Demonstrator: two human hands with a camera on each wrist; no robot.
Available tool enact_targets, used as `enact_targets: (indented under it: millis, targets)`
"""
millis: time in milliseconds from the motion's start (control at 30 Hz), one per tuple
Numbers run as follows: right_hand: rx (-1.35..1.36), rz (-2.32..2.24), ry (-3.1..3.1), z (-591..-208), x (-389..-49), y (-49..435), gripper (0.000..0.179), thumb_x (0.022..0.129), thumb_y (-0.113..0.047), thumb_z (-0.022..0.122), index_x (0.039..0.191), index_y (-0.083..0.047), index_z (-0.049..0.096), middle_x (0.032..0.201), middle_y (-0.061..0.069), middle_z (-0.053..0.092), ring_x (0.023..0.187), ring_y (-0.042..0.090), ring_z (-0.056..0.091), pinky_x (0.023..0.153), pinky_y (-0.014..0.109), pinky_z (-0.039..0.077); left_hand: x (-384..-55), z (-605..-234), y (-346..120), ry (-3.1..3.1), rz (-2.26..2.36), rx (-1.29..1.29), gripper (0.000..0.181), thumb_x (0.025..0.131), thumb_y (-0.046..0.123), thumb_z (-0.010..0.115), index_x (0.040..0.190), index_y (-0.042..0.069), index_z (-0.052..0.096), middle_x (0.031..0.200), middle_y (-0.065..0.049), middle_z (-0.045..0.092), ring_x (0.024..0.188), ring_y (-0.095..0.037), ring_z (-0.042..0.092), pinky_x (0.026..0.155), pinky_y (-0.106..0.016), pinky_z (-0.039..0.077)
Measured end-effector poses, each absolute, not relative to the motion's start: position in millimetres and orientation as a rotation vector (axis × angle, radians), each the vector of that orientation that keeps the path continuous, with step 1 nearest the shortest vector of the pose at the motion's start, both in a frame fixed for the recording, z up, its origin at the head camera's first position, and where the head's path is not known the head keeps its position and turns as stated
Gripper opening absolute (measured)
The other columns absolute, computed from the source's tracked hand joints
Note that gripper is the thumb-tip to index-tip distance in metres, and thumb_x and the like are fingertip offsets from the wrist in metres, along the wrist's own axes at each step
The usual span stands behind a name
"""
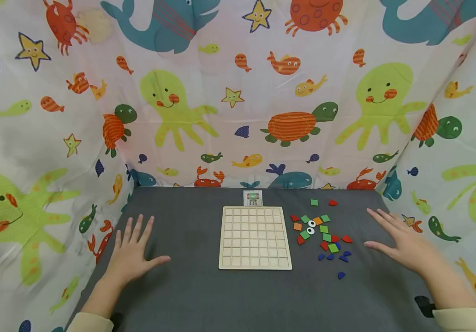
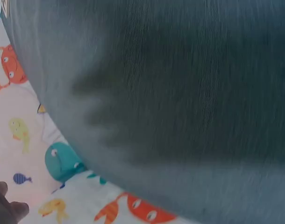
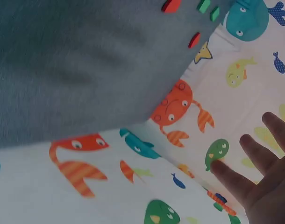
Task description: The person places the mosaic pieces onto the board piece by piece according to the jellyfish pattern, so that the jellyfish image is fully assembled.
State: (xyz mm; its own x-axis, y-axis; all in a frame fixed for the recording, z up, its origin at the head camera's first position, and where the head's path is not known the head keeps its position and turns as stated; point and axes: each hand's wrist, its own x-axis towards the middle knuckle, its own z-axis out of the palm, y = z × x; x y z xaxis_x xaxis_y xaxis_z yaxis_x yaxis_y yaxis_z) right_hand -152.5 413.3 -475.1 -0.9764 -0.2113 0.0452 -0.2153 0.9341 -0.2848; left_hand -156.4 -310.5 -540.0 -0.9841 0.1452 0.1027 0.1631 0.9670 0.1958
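Note:
A pale wooden grid board [image 1: 255, 238] with square cells lies flat on the dark grey table. To its right is a loose scatter of small pieces: green squares [image 1: 324, 229], red pieces [image 1: 347, 239], orange squares [image 1: 298, 226], blue pieces [image 1: 341, 275] and two white rings [image 1: 310, 230]. My left hand [image 1: 132, 256], fingers spread, hovers left of the board and holds nothing. On the other side my right hand [image 1: 404, 242] is also spread and bare, beyond the pieces. Fingers [image 3: 233, 181] of it show in the right wrist view.
A small printed card [image 1: 252, 198] lies just behind the board. Cloth [image 1: 238, 106] printed with sea animals hangs at the back and both sides of the grey table [image 1: 180, 295]. A dark object [image 1: 425, 306] shows by the right sleeve.

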Motion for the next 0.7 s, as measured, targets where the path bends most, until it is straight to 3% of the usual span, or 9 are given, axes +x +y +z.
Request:
enact_targets:
  millis: [133, 300, 467, 700]
  targets:
    - [0.33, 0.554, -3.052, -484, -153, 410, 0.088, 0.089, -0.053, 0.072, 0.161, -0.026, 0.03, 0.152, 0.028, 0.042, 0.13, 0.055, 0.046, 0.092, 0.078, 0.039, -157, -552, -297, -3.001, -0.408, -0.288, 0.123, 0.073, 0.084, 0.064, 0.165, 0.027, 0.004, 0.171, -0.01, 0.009, 0.157, -0.037, -0.008, 0.119, -0.068, -0.004]
    - [0.375, 0.647, -2.963, -503, -158, 406, 0.072, 0.09, -0.04, 0.077, 0.149, -0.012, 0.049, 0.137, 0.026, 0.059, 0.11, 0.044, 0.064, 0.085, 0.067, 0.051, -156, -565, -277, -2.967, -0.622, -0.316, 0.12, 0.075, 0.074, 0.072, 0.164, 0.022, 0.013, 0.169, -0.009, 0.018, 0.156, -0.04, 0.005, 0.118, -0.07, 0.013]
    - [0.447, 0.705, -2.877, -522, -169, 398, 0.053, 0.088, -0.025, 0.081, 0.133, -0.005, 0.063, 0.122, 0.02, 0.07, 0.097, 0.036, 0.069, 0.08, 0.056, 0.057, -155, -574, -251, -2.939, -0.821, -0.324, 0.116, 0.076, 0.066, 0.078, 0.163, 0.015, 0.021, 0.167, -0.01, 0.027, 0.153, -0.043, 0.02, 0.115, -0.07, 0.024]
    - [0.397, 0.82, -2.884, -542, -180, 389, 0.044, 0.09, -0.02, 0.078, 0.13, -0.005, 0.066, 0.116, 0.018, 0.072, 0.095, 0.034, 0.07, 0.078, 0.049, 0.059, -159, -579, -209, -2.956, -1.069, -0.323, 0.117, 0.074, 0.057, 0.085, 0.164, 0.019, 0.019, 0.168, -0.008, 0.024, 0.155, -0.039, 0.017, 0.118, -0.066, 0.023]
